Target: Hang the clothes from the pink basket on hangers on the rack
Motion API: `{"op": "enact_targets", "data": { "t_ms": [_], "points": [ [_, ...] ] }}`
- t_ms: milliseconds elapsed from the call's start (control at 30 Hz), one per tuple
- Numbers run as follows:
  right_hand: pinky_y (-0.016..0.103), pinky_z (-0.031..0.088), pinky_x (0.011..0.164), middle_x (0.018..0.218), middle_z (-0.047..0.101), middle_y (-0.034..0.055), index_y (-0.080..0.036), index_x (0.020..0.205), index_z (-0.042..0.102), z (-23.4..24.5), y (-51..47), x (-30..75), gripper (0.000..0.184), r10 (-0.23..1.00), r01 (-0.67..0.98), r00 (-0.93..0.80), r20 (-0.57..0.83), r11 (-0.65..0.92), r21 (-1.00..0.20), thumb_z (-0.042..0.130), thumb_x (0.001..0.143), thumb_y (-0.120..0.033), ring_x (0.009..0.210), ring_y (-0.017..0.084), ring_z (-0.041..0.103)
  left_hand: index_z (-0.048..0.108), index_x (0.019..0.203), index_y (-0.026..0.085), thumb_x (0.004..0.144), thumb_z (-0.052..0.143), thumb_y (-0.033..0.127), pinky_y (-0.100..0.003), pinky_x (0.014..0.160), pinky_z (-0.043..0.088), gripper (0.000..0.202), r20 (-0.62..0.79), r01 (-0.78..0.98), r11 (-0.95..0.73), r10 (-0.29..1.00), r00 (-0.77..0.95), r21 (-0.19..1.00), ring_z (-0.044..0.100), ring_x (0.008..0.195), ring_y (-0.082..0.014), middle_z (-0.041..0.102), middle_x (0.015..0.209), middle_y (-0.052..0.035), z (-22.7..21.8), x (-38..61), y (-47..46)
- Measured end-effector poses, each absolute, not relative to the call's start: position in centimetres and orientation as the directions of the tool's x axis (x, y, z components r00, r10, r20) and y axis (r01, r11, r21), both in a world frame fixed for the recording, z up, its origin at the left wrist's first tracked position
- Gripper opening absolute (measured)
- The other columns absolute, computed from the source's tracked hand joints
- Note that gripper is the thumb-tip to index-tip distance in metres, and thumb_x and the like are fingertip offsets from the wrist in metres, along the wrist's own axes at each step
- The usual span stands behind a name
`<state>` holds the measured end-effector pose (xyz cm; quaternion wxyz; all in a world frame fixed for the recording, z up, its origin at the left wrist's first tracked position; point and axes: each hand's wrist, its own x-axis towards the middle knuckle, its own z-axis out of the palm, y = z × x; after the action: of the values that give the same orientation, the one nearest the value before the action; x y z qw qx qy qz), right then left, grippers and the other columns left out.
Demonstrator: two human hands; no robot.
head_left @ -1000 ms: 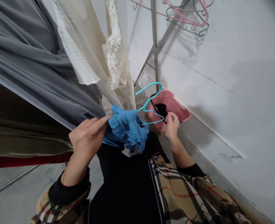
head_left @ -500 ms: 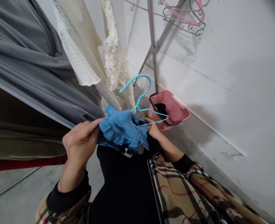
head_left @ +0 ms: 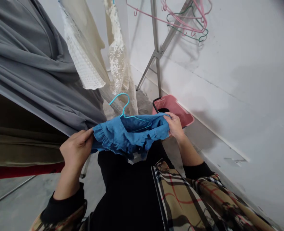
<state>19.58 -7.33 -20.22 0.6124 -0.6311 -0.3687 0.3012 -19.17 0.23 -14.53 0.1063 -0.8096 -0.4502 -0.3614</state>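
Observation:
A blue ruffled garment (head_left: 115, 133) is stretched between my two hands in front of my lap. My left hand (head_left: 77, 149) pinches its left edge between thumb and fingers. At the opposite end, my right hand (head_left: 174, 125) grips the right edge. A light-blue hanger (head_left: 124, 109) sits in the garment's opening; its hook stands up above the cloth and its right arm shows inside the neckline. The hanger's left part is hidden under the fabric.
Grey cloth (head_left: 31, 64) hangs at left, with cream lace clothes (head_left: 116, 57) beside it. A pink basket (head_left: 186, 118) with a dark handle stands by the wall. Pink hangers (head_left: 192, 29) hang on a metal rack (head_left: 157, 53) at the upper right.
My right hand has moved right, pulling the garment wider. The hanger has shifted left and down, and its right arm now lies within the garment's opening instead of sticking out past it.

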Motion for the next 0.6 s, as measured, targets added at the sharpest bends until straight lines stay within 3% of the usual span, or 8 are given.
{"op": "enact_targets", "data": {
  "t_ms": [67, 133, 200, 233, 367, 467, 533, 600],
  "points": [
    [0.025, 0.049, 0.064, 0.080, 0.068, 0.0010, -0.019, 0.089, 0.070, -18.7, -8.6, 19.3, 0.024, 0.896, 0.172, 0.432, 0.103, 0.030, -0.985, 0.063, 0.079, -0.039, 0.069, 0.014, 0.059, 0.076, 0.082, 0.022, 0.084, 0.058, 0.028, -0.019, 0.050, 0.030, 0.019, 0.672, 0.829, -0.537, 0.673, 0.309, 0.156, 0.056, 0.057, -0.0103, 0.061, 0.059, 0.0020, -14.7, -19.1, 0.2],
    [0.025, 0.050, 0.066, 0.082, 0.068, 0.0014, -0.018, 0.094, 0.071, -16.8, -10.0, 19.1, 0.025, 0.995, 0.282, 0.052, 0.082, 0.064, -0.957, 0.066, 0.080, -0.038, 0.071, 0.013, 0.060, 0.076, 0.080, 0.021, 0.082, 0.058, 0.028, -0.020, 0.050, 0.029, 0.018, 0.647, 0.839, -0.483, 0.728, 0.227, 0.251, 0.053, 0.055, -0.0098, 0.058, 0.057, 0.0025, -14.9, -19.0, 0.2],
    [0.026, 0.051, 0.069, 0.088, 0.069, 0.0034, -0.018, 0.102, 0.071, -15.0, -11.2, 19.1, 0.028, 0.944, 0.366, -0.328, 0.024, 0.151, -0.918, 0.067, 0.081, -0.037, 0.075, 0.014, 0.062, 0.074, 0.075, 0.018, 0.078, 0.058, 0.026, -0.019, 0.051, 0.030, 0.018, 0.588, 0.799, -0.444, 0.796, 0.144, 0.406, 0.049, 0.053, -0.0087, 0.054, 0.055, 0.0036, -14.9, -18.9, 0.3],
    [0.026, 0.051, 0.070, 0.091, 0.069, 0.0044, -0.019, 0.106, 0.071, -14.4, -11.5, 19.2, 0.030, 0.925, 0.396, -0.379, 0.034, 0.195, -0.897, 0.065, 0.083, -0.038, 0.077, 0.014, 0.063, 0.072, 0.069, 0.017, 0.077, 0.058, 0.026, -0.018, 0.051, 0.032, 0.018, 0.561, 0.757, -0.442, 0.819, 0.121, 0.481, 0.047, 0.051, -0.0082, 0.052, 0.053, 0.0041, -14.9, -18.9, 0.4],
    [0.037, 0.049, 0.092, 0.120, 0.061, 0.0108, -0.023, 0.128, 0.058, -13.5, -10.8, 19.8, 0.046, 0.942, 0.612, -0.061, 0.331, 0.297, -0.733, 0.062, 0.087, -0.043, 0.107, 0.021, 0.059, 0.062, 0.054, 0.015, 0.073, 0.057, 0.025, -0.018, 0.053, 0.038, 0.022, 0.549, 0.568, -0.546, 0.815, 0.188, 0.616, 0.045, 0.049, -0.0077, 0.050, 0.050, 0.0040, -14.9, -18.5, 1.0],
    [0.047, 0.036, 0.107, 0.140, 0.049, 0.0126, -0.024, 0.140, 0.046, -14.0, -9.3, 19.7, 0.062, 0.921, 0.805, -0.117, 0.371, 0.306, -0.507, 0.062, 0.086, -0.050, 0.129, 0.028, 0.045, 0.062, 0.054, 0.015, 0.073, 0.058, 0.022, -0.018, 0.053, 0.040, 0.020, 0.574, 0.475, -0.621, 0.776, 0.261, 0.623, 0.048, 0.049, -0.0079, 0.053, 0.051, 0.0032, -14.5, -17.9, 1.4],
    [0.047, 0.035, 0.104, 0.128, 0.059, 0.0119, -0.022, 0.133, 0.052, -14.2, -8.6, 19.4, 0.048, 0.924, 0.875, -0.177, 0.340, 0.306, -0.375, 0.050, 0.093, -0.049, 0.121, 0.027, 0.050, 0.062, 0.056, 0.016, 0.074, 0.059, 0.021, -0.017, 0.052, 0.040, 0.019, 0.587, 0.427, -0.648, 0.758, 0.283, 0.631, 0.048, 0.049, -0.0075, 0.054, 0.052, 0.0032, -14.0, -17.4, 1.4],
    [0.042, 0.039, 0.095, 0.104, 0.067, 0.0110, -0.019, 0.114, 0.062, -14.2, -8.3, 19.0, 0.039, 0.916, 0.902, -0.217, 0.337, 0.320, -0.289, 0.036, 0.099, -0.044, 0.102, 0.024, 0.058, 0.064, 0.059, 0.016, 0.075, 0.060, 0.021, -0.017, 0.052, 0.040, 0.017, 0.589, 0.394, -0.659, 0.751, 0.299, 0.640, 0.048, 0.049, -0.0074, 0.055, 0.053, 0.0033, -13.5, -16.9, 1.3]
  ]
}}
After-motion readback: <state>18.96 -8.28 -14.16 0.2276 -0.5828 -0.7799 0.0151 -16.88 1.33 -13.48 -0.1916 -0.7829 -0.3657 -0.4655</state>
